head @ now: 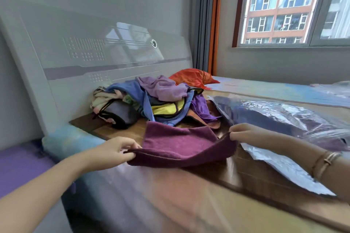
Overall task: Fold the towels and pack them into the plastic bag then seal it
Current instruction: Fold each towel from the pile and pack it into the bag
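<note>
Bare forearms reach in from the bottom corners, the left one lowest and closest to the lens. Its left hand [115, 150] pinches the near-left corner of a plum-purple towel [181, 147] between thumb and curled fingers. That towel hangs doubled over above the bed [170, 195], its folded long axis running left to right between the two hands, with the near edge sagging in the middle and the far flap rising toward the headboard [94, 58]. Behind it, against the headboard, sits a loose pile of towels [151, 102]: cream and grey pieces with a black cord at the left, blue, lilac, yellow with black trim, and violet in the middle, and an orange-red cloth [193, 78] at the far right end of the heap. Further right, the right hand [244, 134] pinches the towel's other corner, fingers curled tight over the hem, and a thin bracelet [324, 163] circles that wrist. Just beyond this hand lies the plastic bag [280, 119], clear and crinkled, stretched with its long axis from the pile toward the near right, with dark purple fabric showing through it. Its near end lies flat and silvery on the wooden bed surface below the right forearm. A window [291, 5] at the upper right shows an orange building outside.
</note>
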